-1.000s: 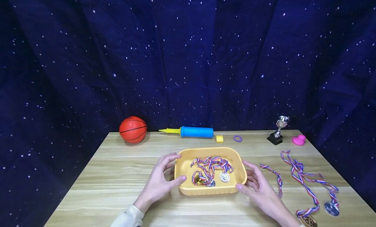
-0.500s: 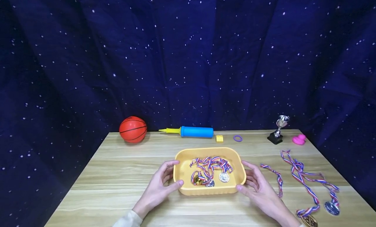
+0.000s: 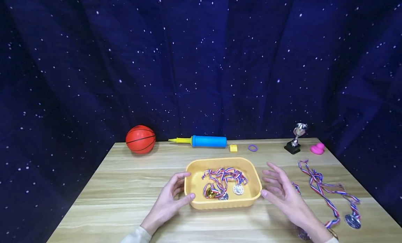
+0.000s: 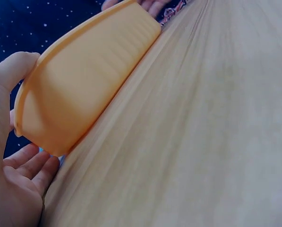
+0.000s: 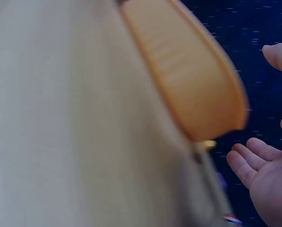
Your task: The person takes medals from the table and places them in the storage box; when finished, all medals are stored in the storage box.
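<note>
A yellow plastic basin (image 3: 224, 204) sits on the table at the middle of the head view. In it lie a gold medal (image 3: 211, 192), a bright silver medal (image 3: 238, 190) and a darker silver one (image 3: 224, 196), their striped ribbons (image 3: 227, 173) bunched together. My left hand (image 3: 168, 199) holds the basin's left end, its thumb at the rim in the left wrist view and other fingers by the lower wall. My right hand (image 3: 290, 201) stands apart from the right end, fingers spread, holding nothing; the right wrist view shows a gap between it and the basin.
More ribboned medals, one silver (image 3: 352, 221), lie on the right, some partly behind my right arm. Along the back stand a basketball (image 3: 140, 139), a blue pump (image 3: 208, 141), a yellow block (image 3: 233, 148), a purple ring (image 3: 252, 148), a trophy (image 3: 296, 138) and a pink object (image 3: 317, 148).
My right hand has let go of the basin and moved off to the right. The left hand stays at its end. The basin has shifted slightly left in the view.
</note>
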The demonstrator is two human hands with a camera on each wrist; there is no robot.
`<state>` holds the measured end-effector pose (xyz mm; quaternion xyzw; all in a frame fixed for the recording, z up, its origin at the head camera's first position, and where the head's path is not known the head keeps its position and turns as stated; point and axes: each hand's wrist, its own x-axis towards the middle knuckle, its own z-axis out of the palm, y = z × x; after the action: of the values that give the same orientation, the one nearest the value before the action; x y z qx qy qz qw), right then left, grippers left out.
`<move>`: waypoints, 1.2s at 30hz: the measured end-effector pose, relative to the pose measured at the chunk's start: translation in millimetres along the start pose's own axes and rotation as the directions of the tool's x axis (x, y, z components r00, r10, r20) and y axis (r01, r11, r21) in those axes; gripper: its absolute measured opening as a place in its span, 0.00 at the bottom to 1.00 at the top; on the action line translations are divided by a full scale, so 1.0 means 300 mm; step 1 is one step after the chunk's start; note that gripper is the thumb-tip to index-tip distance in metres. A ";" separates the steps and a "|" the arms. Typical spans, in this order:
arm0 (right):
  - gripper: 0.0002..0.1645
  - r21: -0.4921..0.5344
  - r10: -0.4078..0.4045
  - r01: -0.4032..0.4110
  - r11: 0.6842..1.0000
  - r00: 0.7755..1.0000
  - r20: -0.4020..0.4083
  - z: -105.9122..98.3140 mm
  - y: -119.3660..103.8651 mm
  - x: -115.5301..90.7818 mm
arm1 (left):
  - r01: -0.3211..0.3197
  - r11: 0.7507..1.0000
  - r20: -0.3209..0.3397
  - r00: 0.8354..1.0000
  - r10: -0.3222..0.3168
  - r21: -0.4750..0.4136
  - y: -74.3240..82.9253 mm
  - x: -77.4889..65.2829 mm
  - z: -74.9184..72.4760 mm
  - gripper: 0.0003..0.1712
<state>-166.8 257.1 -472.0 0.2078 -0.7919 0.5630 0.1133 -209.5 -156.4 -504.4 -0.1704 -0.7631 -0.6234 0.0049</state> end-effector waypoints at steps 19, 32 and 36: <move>0.56 -0.035 -0.156 0.154 0.987 0.986 -0.067 -0.417 -0.082 -0.118 | -0.019 1.000 0.011 1.000 0.019 0.001 -0.005 0.001 -0.002 0.40; 0.59 0.070 -0.228 0.248 0.966 0.948 -0.223 -0.541 0.150 -0.310 | -0.015 1.000 0.015 1.000 0.015 -0.003 -0.014 0.005 -0.002 0.41; 0.60 0.026 -0.166 0.183 0.983 0.935 -0.313 -0.551 0.212 -0.363 | -0.011 1.000 0.015 1.000 0.011 0.000 -0.011 0.003 -0.003 0.41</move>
<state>-108.2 451.9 -514.4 0.1898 -0.7270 0.5978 0.2796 -211.4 -157.7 -507.2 -0.1791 -0.7622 -0.6220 0.0026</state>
